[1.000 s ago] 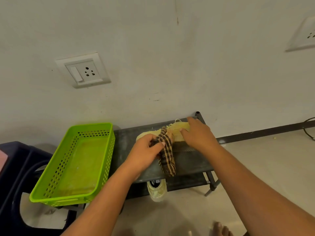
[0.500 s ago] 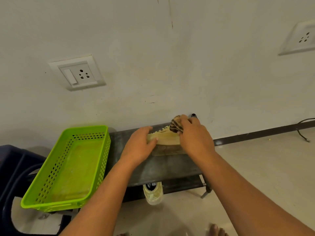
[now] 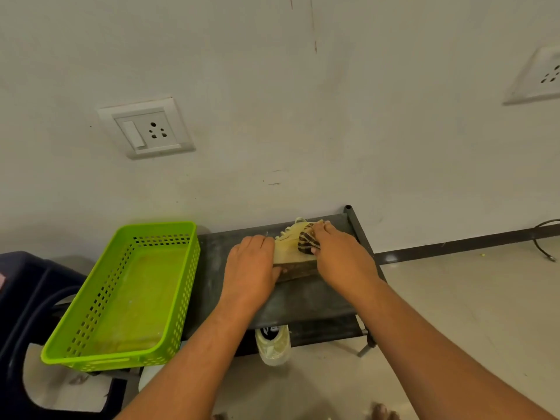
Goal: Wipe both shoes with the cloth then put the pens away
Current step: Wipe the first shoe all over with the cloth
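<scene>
Right hand (image 3: 342, 260) grip closed on bunched checked cloth (image 3: 307, 241) against shoe (image 3: 291, 247); left hand (image 3: 250, 274) steadies shoe's toe on rack shelf (image 3: 303, 298); 1 green basket (image 3: 91, 316) alongside.

Home interior, likely entry or utility corner: plain off-white painted wall (image 3: 303, 116) with scuffs, white switch-and-socket plate (image 3: 147, 128) set low, second white socket plate (image 3: 542, 75) at right; pale tiled floor (image 3: 469, 298) with dark skirting strip (image 3: 454, 245); low dark metal-framed shoe rack (image 3: 303, 301) against wall, pale sneaker (image 3: 274, 347) on lower tier; lime-green perforated plastic basket (image 3: 127, 298) on dark blue plastic stool (image 3: 27, 298); bare toes (image 3: 383, 412) on floor
</scene>
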